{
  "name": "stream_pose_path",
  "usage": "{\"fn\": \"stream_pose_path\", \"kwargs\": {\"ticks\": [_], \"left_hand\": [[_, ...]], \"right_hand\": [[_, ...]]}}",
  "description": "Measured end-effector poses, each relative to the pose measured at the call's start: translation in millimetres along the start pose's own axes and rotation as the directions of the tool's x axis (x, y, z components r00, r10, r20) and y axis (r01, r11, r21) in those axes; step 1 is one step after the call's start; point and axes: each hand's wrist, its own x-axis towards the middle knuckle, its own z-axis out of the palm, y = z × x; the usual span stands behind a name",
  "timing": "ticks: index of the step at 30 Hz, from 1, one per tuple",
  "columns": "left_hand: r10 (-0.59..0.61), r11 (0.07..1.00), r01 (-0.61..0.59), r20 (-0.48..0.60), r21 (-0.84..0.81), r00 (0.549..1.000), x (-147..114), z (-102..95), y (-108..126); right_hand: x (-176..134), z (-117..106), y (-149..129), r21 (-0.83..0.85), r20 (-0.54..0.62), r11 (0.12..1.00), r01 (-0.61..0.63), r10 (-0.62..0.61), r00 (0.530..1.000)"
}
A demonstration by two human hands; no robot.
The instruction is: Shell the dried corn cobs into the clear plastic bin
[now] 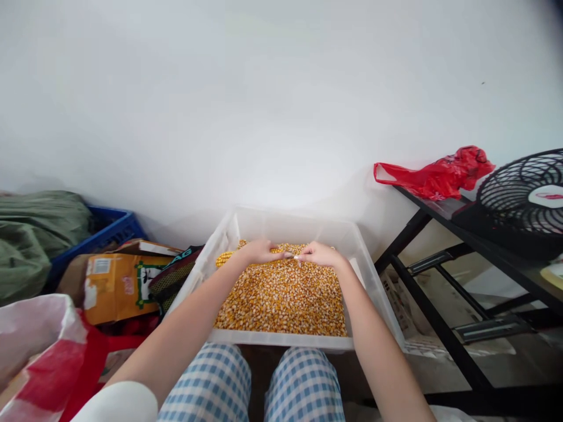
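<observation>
My left hand (263, 251) and my right hand (319, 254) meet above the far part of a translucent plastic bin (303, 339). Loose yellow and orange corn kernels (281, 299) fill much of its floor. The fingers of both hands are pinched together around something small and pale between the fingertips, too small to make out. A corn cob (223, 258) with its kernels on lies at the bin's left side, partly behind my left wrist. Kernels under my hands and forearms are hidden.
Left stand an orange cardboard box (121, 287), a blue crate (118, 225) and a red and white bag (53, 363). Right of the bin is a black metal-framed table (440, 281) bearing a red plastic bag (444, 176) and a black fan (523, 193). A white wall rises behind.
</observation>
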Motion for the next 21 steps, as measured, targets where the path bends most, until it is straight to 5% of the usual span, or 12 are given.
{"fn": "stream_pose_path", "kwargs": {"ticks": [7,12,17,21], "left_hand": [[0.026,0.995,-0.036,-0.120,-0.089,0.992,2.0,1.2,13.5],[-0.113,0.896,0.023,-0.178,-0.443,0.978,3.3,-3.0,13.2],[-0.254,0.438,0.173,0.063,-0.882,0.965,11.7,-5.6,2.7],[-0.274,0.234,0.106,0.039,-0.966,0.961,15.7,-10.9,3.8]], "right_hand": [[15.3,34.4,-9.1,-0.080,0.329,0.995,0.056,-0.027,0.944],[13.0,27.9,-6.0,-0.175,0.012,0.981,-0.084,0.087,0.996],[15.9,21.6,-0.1,-0.039,-0.311,0.986,-0.161,0.142,0.940],[28.0,34.7,-6.7,0.359,-0.329,0.924,-0.131,0.256,0.909]]}}
